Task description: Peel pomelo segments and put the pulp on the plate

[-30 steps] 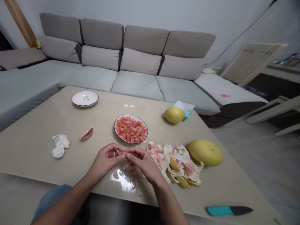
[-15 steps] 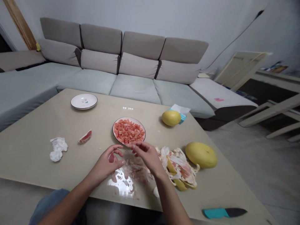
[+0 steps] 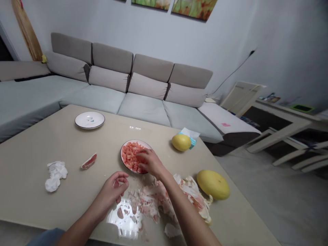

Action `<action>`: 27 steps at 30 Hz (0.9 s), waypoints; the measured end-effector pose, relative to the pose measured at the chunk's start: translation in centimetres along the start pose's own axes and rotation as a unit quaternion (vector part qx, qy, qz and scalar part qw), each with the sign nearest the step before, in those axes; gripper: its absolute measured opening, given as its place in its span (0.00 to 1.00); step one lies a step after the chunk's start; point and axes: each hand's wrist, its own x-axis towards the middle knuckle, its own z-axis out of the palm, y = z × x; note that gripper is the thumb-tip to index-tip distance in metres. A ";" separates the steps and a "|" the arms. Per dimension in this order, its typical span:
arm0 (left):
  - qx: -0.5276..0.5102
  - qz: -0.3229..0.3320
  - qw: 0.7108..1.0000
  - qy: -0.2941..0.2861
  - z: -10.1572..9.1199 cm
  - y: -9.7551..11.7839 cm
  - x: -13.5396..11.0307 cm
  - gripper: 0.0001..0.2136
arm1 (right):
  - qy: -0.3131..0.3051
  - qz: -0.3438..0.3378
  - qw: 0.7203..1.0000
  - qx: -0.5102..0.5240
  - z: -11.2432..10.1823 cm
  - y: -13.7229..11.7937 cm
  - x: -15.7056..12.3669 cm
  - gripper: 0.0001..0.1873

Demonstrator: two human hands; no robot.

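My right hand [image 3: 151, 164] reaches over a dark-rimmed plate [image 3: 122, 158] of pomelo pulp [image 3: 130, 155]. Its fingers are apart and bent down onto the pulp at the plate's right side; their tips are partly hidden. Nearer to me, my left hand [image 3: 112, 189] is curled around a small pomelo segment [image 3: 116, 184], mostly covered by the fingers. Below the hands lie torn membrane scraps [image 3: 147, 201] on the table. Another pomelo segment [image 3: 88, 162] with its skin on rests left of the plate.
A white plate [image 3: 89, 120] stands at the back left, crumpled tissue [image 3: 55, 176] at the left. On the right are a peel pile [image 3: 196, 194], a large yellow pomelo [image 3: 213, 184], a smaller one [image 3: 181, 142] and a tissue pack [image 3: 193, 141]. A sofa [image 3: 143, 102] lines the table's far side.
My right hand has moved from beside the left hand, forward onto the pulp in the plate. The left hand stays low with its segment. The view has tilted up, and the knife has left it.
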 end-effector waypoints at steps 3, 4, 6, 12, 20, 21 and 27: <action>0.001 0.002 1.000 -0.002 -0.1 -0.3 0.1 0.18 | -0.035 0.000 0.999 -0.028 -0.5 1.4 2.0 0.14; -0.002 0.002 1.000 -0.004 -0.1 -0.3 0.2 0.18 | -0.041 0.005 0.999 -0.034 -0.7 1.9 2.8 0.11; -0.017 0.004 1.000 -0.003 -0.2 -0.3 0.3 0.18 | -0.048 0.021 0.998 -0.039 -0.9 2.9 4.5 0.13; -0.088 -0.026 0.996 0.021 -0.3 -0.4 0.7 0.19 | -0.016 0.096 0.995 0.018 -1.1 4.7 7.4 0.15; -0.330 -0.074 0.939 0.053 -0.3 0.0 0.9 0.09 | 0.128 0.159 0.971 0.127 -2.3 1.5 1.4 0.14; -0.346 -0.079 0.934 0.046 -0.2 0.1 0.9 0.09 | 0.141 0.162 0.967 0.140 -1.8 0.4 -0.4 0.11; -0.361 -0.069 0.930 -0.018 0.8 -0.4 0.2 0.09 | 0.135 0.161 0.951 0.227 3.1 -8.0 -9.3 0.13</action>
